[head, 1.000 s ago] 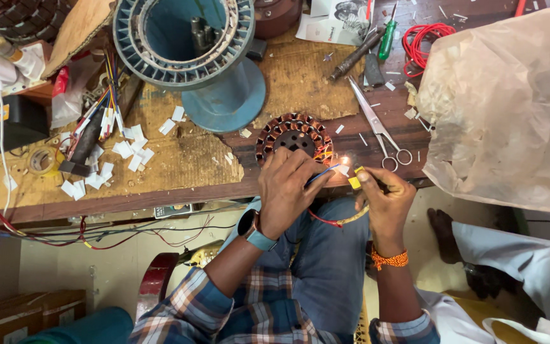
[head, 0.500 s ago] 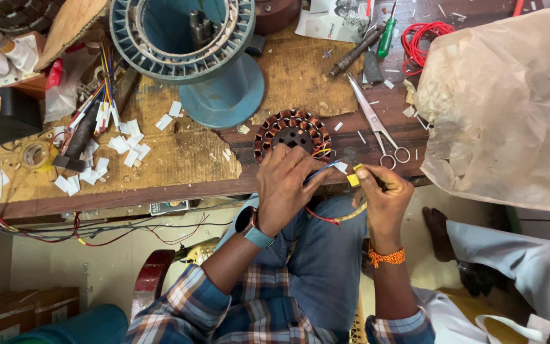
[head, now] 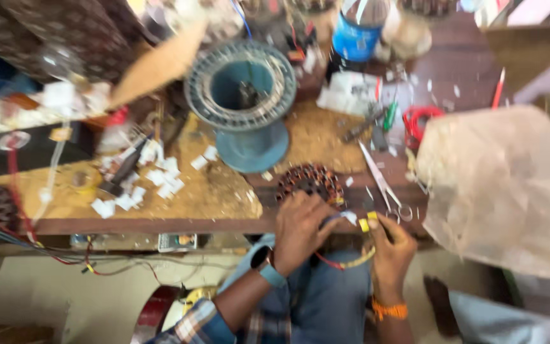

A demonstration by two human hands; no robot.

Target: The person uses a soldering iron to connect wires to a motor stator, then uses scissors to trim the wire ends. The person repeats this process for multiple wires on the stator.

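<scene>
The frame is motion-blurred. A round copper-wound stator (head: 310, 181) lies at the near edge of the wooden workbench (head: 160, 220). My left hand (head: 300, 229) rests on its front side, fingers curled on the coil and on wires leading off it. My right hand (head: 389, 248) sits just right of it, pinching a small yellow piece (head: 364, 224) at the wire ends. Red and yellow wires (head: 345, 262) loop below, between both hands. A watch is on my left wrist, an orange thread on my right.
A large teal spool (head: 243, 102) stands behind the stator. Scissors (head: 383, 185) lie to its right, next to a big translucent plastic bag (head: 504, 185). White paper scraps (head: 148, 185) and tools litter the left bench; red and black cables (head: 65, 258) hang under its edge.
The camera has tilted up and blurred, so the bench sits lower in view. Both hands stay at the stator's front edge with the wires.
</scene>
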